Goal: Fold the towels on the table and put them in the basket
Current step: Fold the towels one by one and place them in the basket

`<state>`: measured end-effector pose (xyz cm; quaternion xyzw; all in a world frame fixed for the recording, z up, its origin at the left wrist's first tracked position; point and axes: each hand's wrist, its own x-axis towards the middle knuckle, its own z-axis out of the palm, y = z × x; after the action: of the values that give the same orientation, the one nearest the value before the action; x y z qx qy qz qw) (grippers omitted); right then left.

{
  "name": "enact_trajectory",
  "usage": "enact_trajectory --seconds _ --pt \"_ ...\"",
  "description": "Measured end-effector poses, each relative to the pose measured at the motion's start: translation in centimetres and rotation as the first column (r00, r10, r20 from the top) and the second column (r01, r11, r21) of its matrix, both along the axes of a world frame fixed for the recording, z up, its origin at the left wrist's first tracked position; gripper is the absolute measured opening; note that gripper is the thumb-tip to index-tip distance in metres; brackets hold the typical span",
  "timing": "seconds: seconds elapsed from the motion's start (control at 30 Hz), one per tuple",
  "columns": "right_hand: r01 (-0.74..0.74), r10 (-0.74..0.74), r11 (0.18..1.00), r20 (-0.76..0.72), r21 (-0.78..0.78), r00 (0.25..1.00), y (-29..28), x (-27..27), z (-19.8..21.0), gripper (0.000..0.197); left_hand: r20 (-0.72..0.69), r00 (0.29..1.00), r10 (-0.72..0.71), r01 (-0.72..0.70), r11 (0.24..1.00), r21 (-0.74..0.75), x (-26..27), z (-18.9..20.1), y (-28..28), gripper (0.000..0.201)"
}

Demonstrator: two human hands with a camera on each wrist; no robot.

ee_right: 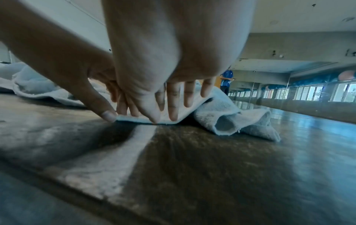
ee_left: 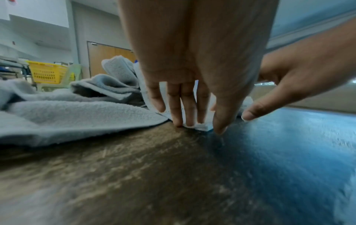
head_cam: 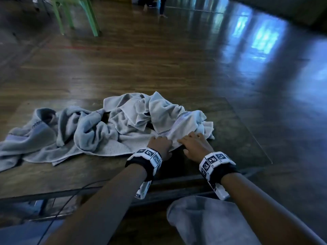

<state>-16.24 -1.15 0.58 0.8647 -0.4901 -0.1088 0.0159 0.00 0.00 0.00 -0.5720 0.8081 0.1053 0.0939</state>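
A pile of pale grey towels [head_cam: 88, 128] lies crumpled on the wooden table [head_cam: 88, 170]. At its right end is a whiter towel [head_cam: 178, 124] with a checked band. My left hand [head_cam: 160, 144] and right hand [head_cam: 192, 144] sit side by side on that towel's near edge. In the left wrist view my left hand [ee_left: 200, 124] pinches the edge between thumb and fingers at the tabletop. My right hand [ee_right: 163, 117] pinches the same edge, which lifts slightly off the wood. A yellow basket [ee_left: 46, 73] stands far off beyond the towels.
The table's right edge [head_cam: 247, 129] is close to the towel. My knee in grey trousers [head_cam: 212, 221] is below the near edge, and a black cable [head_cam: 70, 197] hangs there. A green chair [head_cam: 85, 15] stands on the floor beyond. A person in blue [ee_right: 227, 79] stands far off.
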Motion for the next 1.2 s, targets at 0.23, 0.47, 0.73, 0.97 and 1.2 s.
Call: enact_trajectory --seconds 0.23,0.47,0.73,0.97,1.2 --pt "0.002 -0.002 1.000 -0.015 -0.028 1.000 0.4 -0.1 -1.3 0.044 0.019 0.999 -0.034 0.036 0.996 -0.077 -0.5 -0.4 0.1 0.022" --pt "0.000 0.006 0.995 0.061 -0.100 0.998 1.6 0.1 -1.0 0.038 -0.145 0.988 -0.045 0.012 0.976 -0.217 0.9 1.0 1.0 0.021" --pt "0.050 -0.027 0.996 0.286 -0.075 0.958 3.1 -0.6 1.2 0.020 -0.310 0.948 -0.069 -0.015 0.965 -0.261 3.0 4.0 2.3 0.013" --pt "0.141 -0.113 0.987 0.282 -0.079 0.953 3.6 -3.7 2.8 0.025 -0.415 0.910 0.001 -0.132 0.949 -0.288 7.6 7.3 3.3 0.013" --pt "0.222 -0.184 0.970 0.306 -0.095 0.934 5.5 -7.5 4.4 0.014 -0.529 0.844 0.089 -0.256 0.933 -0.251 13.1 8.2 4.2 0.016"
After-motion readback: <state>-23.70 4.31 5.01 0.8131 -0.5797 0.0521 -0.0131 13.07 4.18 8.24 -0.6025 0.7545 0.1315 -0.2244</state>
